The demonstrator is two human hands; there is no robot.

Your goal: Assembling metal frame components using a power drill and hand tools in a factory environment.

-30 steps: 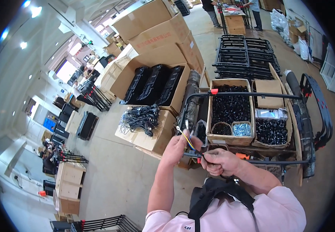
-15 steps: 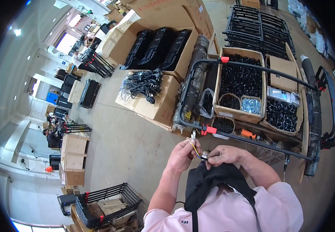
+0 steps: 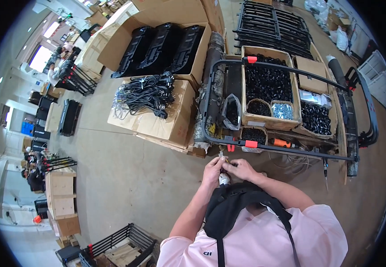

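Observation:
My left hand [image 3: 211,172] is closed in a pinch on thin wires, and a small whitish piece at the wire end [image 3: 221,154] sticks up above its fingertips. Right beside it, my right hand [image 3: 242,170] is closed on the same cable, its fingertips almost touching the left ones. A bit of yellow shows between the fingers; most of the cable is hidden by them. Just beyond both hands runs the near bar of a black tubular frame [image 3: 286,151] with a red clip [image 3: 251,143] on it.
Under the frame stand a carton of black parts [image 3: 271,80], a small box of silver screws [image 3: 282,111] and an orange-handled tool [image 3: 282,143]. Bundled black cables [image 3: 150,95] lie on a carton to the left. A black rack [image 3: 126,244] sits at lower left. People work far left.
My hands have come closer together, the right one moving up to the left, so the yellow and blue wires between them are now mostly covered. The view has shifted.

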